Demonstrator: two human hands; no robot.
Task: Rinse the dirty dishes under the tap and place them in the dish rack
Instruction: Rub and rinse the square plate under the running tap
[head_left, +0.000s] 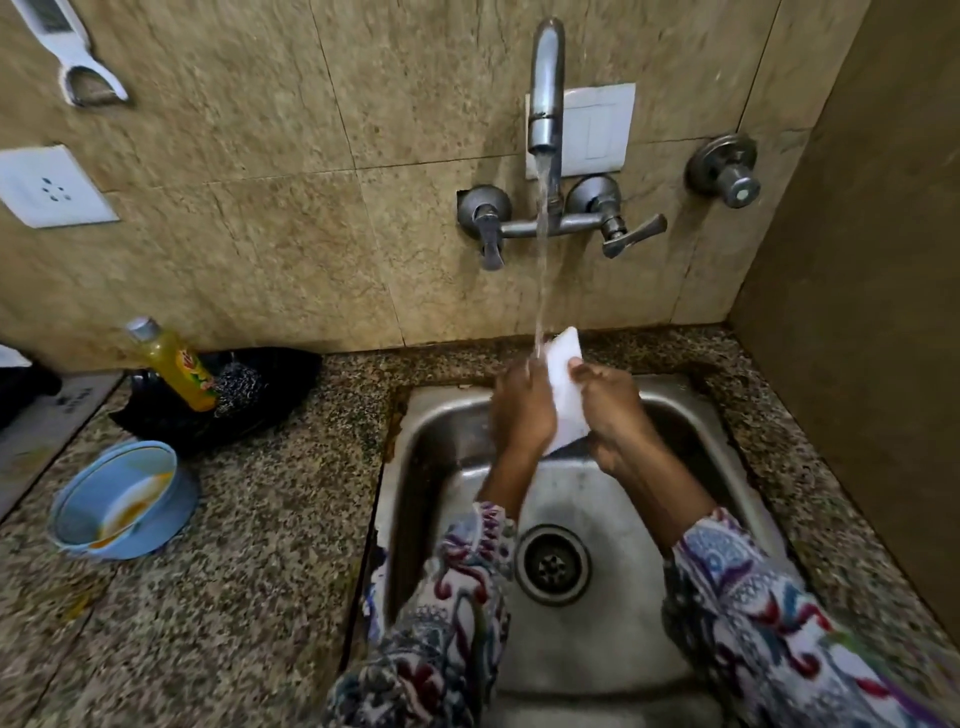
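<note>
No label reads clearly. Both hands, left (522, 410) and right (610, 410), reach over the sink (597, 499), fingers grasping a white dish (566, 384) tilted under the tap (545, 88) stream.

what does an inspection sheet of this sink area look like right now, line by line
surface: speckled stone counter around a steel sink; basin wet.
job's things: white dish held on edge under the running water from the tap; blue bowl with orange residue waits on the counter, left of the sink. No dish rack seen.
clutter: yellow bottle and a scrubber on a black cloth.
hands: left hand and right hand both grip the white dish.
cables: nothing seen.
surroundings: tiled wall with a socket, a switch plate, a valve and a white tool hanging.
</note>
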